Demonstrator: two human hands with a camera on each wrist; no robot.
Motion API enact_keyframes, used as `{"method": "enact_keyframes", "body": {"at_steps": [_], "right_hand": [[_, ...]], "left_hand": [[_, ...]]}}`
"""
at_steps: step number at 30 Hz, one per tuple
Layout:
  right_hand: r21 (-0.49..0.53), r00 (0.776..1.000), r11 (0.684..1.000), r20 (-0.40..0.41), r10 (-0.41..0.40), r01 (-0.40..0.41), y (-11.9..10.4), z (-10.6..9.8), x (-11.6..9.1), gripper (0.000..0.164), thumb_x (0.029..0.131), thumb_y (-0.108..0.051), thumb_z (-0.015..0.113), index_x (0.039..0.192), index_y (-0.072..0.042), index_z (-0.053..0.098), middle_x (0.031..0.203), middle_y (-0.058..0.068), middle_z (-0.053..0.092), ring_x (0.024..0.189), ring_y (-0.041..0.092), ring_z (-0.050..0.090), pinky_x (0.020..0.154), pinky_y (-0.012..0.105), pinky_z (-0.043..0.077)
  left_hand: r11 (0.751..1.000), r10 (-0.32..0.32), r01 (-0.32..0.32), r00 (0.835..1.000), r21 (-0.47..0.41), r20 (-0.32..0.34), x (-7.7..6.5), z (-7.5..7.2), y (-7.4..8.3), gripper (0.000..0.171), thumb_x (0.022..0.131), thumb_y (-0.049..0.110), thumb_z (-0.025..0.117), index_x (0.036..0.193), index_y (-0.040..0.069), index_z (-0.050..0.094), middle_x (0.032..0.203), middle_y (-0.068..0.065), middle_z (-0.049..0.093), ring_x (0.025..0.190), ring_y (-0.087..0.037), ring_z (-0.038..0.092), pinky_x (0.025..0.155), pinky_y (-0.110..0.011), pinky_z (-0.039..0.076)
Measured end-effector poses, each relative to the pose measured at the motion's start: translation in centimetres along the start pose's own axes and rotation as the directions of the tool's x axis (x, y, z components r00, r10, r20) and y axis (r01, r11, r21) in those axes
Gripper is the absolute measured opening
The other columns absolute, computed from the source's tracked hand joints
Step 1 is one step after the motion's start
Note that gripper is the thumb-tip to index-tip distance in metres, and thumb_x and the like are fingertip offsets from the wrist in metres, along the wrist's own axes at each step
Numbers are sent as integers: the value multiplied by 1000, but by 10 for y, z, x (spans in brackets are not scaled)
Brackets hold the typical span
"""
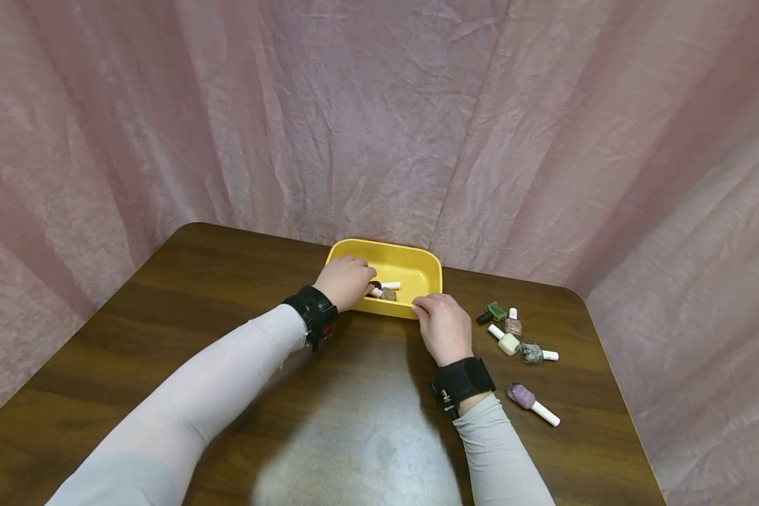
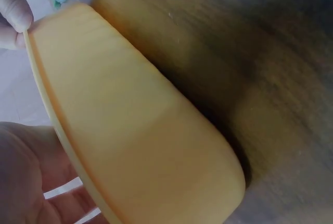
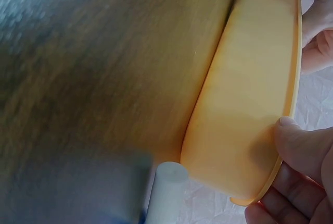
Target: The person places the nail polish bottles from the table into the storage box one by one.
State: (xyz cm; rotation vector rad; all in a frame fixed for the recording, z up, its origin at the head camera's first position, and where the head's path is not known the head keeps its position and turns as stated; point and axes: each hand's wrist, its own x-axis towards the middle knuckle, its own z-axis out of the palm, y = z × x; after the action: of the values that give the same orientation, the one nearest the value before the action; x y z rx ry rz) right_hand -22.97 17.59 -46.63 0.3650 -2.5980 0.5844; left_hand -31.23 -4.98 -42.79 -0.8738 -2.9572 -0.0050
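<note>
A yellow plastic bin (image 1: 420,270) stands near the table's back edge. My left hand (image 1: 344,280) reaches over its near left rim, fingers down inside. By those fingertips lie a dark red nail polish bottle (image 1: 376,284) and a glittery gold nail polish bottle (image 1: 388,295), with white caps beside them. I cannot tell whether the left fingers hold a bottle. With thumb outside and fingers inside, my right hand (image 1: 445,329) pinches the rim at the bin's near right corner. In the right wrist view the thumb (image 3: 294,140) presses against the bin's outer wall.
Right of my right hand lie several nail polish bottles: green (image 1: 496,311), glittery brown (image 1: 514,326), pale cream (image 1: 509,344) and speckled grey (image 1: 531,353). A purple one (image 1: 521,395) lies closer, beside the right wrist strap. A pink curtain (image 1: 379,126) hangs right behind the wooden table (image 1: 215,281).
</note>
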Motion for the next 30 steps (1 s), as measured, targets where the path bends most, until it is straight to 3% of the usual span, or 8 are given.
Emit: {"method": "enact_keyframes", "body": {"at_steps": [8, 16, 30], "right_hand": [[0, 1000, 1000, 6, -1, 1, -1, -2, 0, 5, 99, -13, 84, 103, -11, 86, 96, 5, 78, 99, 31, 73, 80, 50, 61], [-8, 1000, 1000, 11, 3, -3, 0, -1, 0, 6, 100, -14, 83, 105, -11, 86, 97, 5, 78, 98, 31, 73, 79, 51, 61], [-10, 1000, 1000, -14, -8, 8, 8, -7, -3, 8, 99, -14, 84, 105, -10, 86, 98, 5, 79, 99, 32, 74, 79, 52, 61]], "left_hand": [[1000, 8, -10, 996, -12, -88, -8, 5, -2, 32, 110, 31, 71, 135, 12, 76, 134, -11, 72, 118, -35, 68, 100, -51, 57], [999, 31, -34, 981, -12, -193, -19, 5, 2, 42, 110, 31, 71, 146, 9, 70, 152, -16, 64, 138, -38, 62, 115, -55, 49], [995, 100, -100, 941, 18, -322, -40, 9, 14, 47, 108, 28, 74, 148, 5, 66, 153, -18, 63, 141, -39, 60, 119, -54, 46]]}}
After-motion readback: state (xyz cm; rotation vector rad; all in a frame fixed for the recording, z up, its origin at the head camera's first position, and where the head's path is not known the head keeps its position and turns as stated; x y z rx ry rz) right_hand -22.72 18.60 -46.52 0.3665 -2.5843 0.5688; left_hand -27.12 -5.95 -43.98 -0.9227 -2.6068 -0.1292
